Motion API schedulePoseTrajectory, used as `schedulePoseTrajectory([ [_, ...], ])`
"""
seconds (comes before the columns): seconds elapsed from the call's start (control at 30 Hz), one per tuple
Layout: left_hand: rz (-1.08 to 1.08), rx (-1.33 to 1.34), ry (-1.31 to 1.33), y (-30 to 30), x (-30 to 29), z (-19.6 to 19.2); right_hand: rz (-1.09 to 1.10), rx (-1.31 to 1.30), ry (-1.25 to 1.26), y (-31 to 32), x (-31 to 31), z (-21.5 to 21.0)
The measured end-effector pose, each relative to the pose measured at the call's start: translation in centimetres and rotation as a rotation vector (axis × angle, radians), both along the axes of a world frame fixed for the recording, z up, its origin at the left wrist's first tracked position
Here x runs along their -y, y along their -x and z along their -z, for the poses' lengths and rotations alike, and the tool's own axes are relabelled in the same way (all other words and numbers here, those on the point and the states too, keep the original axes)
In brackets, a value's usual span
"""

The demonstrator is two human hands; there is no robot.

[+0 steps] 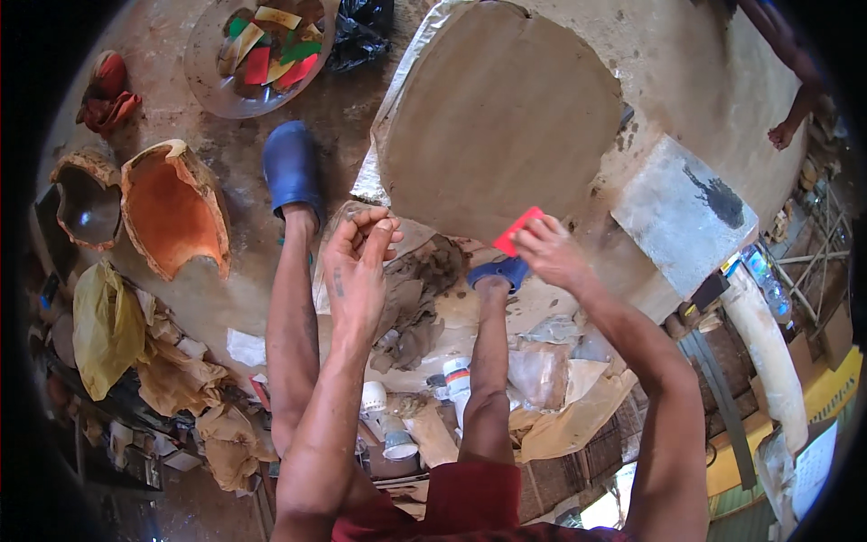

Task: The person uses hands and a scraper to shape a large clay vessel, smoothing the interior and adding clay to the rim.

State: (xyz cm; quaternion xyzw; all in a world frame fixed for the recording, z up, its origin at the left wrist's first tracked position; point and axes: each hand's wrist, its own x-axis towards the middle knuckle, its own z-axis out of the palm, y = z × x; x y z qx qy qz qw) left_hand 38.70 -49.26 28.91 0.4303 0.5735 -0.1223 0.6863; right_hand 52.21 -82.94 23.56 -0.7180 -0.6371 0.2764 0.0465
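Observation:
My right hand (553, 256) grips a small flat red scraper (518, 231) at the near right edge of a large rounded slab of wet brown clay (501, 117). The slab lies flat on a pale sheet (370, 176), whose edge shows along its left side. My left hand (359, 262) is raised by the slab's near left edge, with fingers curled and thumb drawn in; what they pinch, if anything, is hidden. Beyond my left wrist lies a heap of torn, soft clay (420, 280).
A clear basin (200, 77) with coloured scraper pieces and a black plastic bag (361, 34) lie at the far left. Two broken-edged pots (176, 212) sit left. My feet wear blue clogs (291, 167). A grey board (673, 221) lies right; another person's arm (799, 63) is far right.

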Motion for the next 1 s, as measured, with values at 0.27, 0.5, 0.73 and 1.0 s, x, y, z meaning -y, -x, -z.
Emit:
schedulePoseTrajectory([
  [0.27, -0.005, -0.027, -0.002, 1.4, 0.1, 0.2, 0.595, 0.37, -0.316, -13.2, -13.1, 1.7],
  [0.5, -0.026, -0.065, 0.023, 0.7, 0.6, -0.2, 0.922, 0.394, -0.325, -10.4, -20.3, 7.3],
  [0.73, -0.054, -0.025, 0.08, 0.1, 0.7, 0.2, 0.785, 0.046, -0.226, 9.2, -14.5, 3.5],
  [1.0, -0.004, -0.038, 0.039, 0.7, -0.5, -0.7, 0.807, 0.26, -0.137, -1.6, -10.1, 0.6],
])
